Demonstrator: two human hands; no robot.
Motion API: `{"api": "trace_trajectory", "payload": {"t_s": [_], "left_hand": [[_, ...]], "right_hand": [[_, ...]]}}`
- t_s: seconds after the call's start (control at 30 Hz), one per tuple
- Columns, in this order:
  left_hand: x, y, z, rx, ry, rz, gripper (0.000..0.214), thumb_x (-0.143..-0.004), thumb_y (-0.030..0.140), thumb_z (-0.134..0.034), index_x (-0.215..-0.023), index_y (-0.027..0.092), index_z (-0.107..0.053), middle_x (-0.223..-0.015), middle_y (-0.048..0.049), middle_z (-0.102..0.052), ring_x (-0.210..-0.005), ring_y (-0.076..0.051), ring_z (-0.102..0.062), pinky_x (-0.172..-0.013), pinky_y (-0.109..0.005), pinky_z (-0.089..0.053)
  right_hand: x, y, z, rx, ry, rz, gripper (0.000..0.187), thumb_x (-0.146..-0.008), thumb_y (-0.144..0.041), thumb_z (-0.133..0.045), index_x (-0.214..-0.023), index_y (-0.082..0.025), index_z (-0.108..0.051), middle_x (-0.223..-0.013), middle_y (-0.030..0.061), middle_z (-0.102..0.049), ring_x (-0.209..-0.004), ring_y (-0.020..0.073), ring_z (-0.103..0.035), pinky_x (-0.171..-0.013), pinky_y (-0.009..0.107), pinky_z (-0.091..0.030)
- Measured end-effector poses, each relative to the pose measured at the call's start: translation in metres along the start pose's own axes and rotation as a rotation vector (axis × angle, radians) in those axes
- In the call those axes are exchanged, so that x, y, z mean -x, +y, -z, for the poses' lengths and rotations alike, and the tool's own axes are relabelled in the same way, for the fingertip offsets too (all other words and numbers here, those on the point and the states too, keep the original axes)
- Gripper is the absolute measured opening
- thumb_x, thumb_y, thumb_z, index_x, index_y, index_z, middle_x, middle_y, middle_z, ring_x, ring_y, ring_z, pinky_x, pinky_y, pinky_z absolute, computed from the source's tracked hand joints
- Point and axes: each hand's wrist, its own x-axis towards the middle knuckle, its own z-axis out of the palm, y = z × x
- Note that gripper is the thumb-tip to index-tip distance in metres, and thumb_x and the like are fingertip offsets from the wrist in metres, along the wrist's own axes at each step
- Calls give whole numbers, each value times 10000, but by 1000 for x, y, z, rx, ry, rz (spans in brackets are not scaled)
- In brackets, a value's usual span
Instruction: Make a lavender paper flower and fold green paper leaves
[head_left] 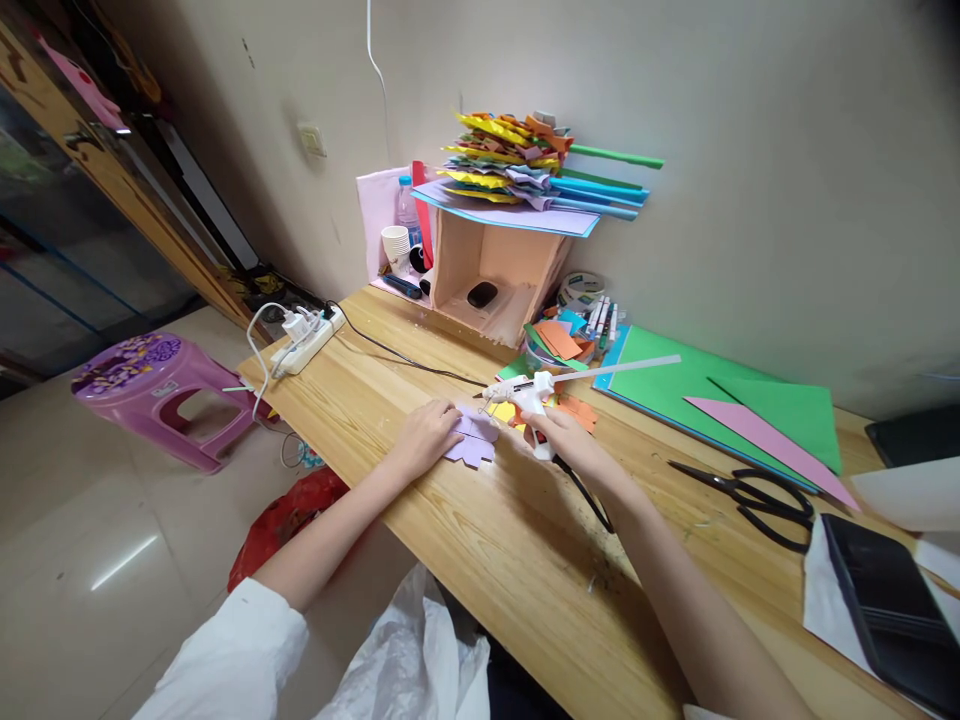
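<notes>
In the head view my right hand (564, 440) is wrapped round the handle of a white hot glue gun (534, 392). A long translucent glue stick (619, 367) juts from its back end, and its nozzle points left. My left hand (429, 437) lies on the wooden table (480, 540), its fingers pressing the edge of a purple paper cutout (472, 448) with a notched outline. The glue gun is above and to the right of that cutout. Just behind the gun lie yellow and orange paper pieces (577, 412), partly hidden by it.
Black-handled scissors (750, 492) and a dark tablet-like device (885, 590) lie at right. Green sheets (675, 390) rest along the wall. Behind stands a box (480, 260) topped by stacked paper flowers (510, 160). A power strip (309, 340) sits at the left edge, its cord crossing the table.
</notes>
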Motion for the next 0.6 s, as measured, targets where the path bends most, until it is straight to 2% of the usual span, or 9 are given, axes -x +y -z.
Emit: {"api": "trace_trajectory", "payload": {"t_s": [0.1,0.2,0.43,0.6], "left_hand": [[-7,-2,-5,-28,-67,-47,185,-854,332,-436,-869,197,-562,-883,-63,-550,-817,-187,-527,-716,-290,-396],[-11,-3,-8,-56,-76,-40,217,-876,308,-392,-820,183,-561,-852,-65,-550,-792,-178,-526,-695,-279,-388],[-18,-1,-11,-26,-61,-15,223,-852,292,-439,-723,167,-571,-780,-79,-553,-745,-193,-526,-662,-292,-383],[-18,-2,-17,21,18,91,225,-845,268,-430,-700,172,-572,-767,-64,-555,-735,-176,-526,-646,-274,-383]], "right_hand": [[2,-1,2,54,-10,2,336,-746,-452,-424,-660,-153,-552,-592,-8,-495,-532,117,-451,-503,234,-323],[4,-3,4,121,-55,5,319,-764,-423,-424,-749,-154,-596,-620,-5,-516,-557,123,-478,-519,234,-336],[6,-1,8,176,-81,2,324,-779,-404,-417,-764,-144,-611,-641,12,-553,-565,130,-507,-532,240,-362],[7,2,8,168,-94,-8,328,-776,-412,-418,-758,-142,-604,-638,12,-550,-553,128,-499,-507,234,-351]]}}
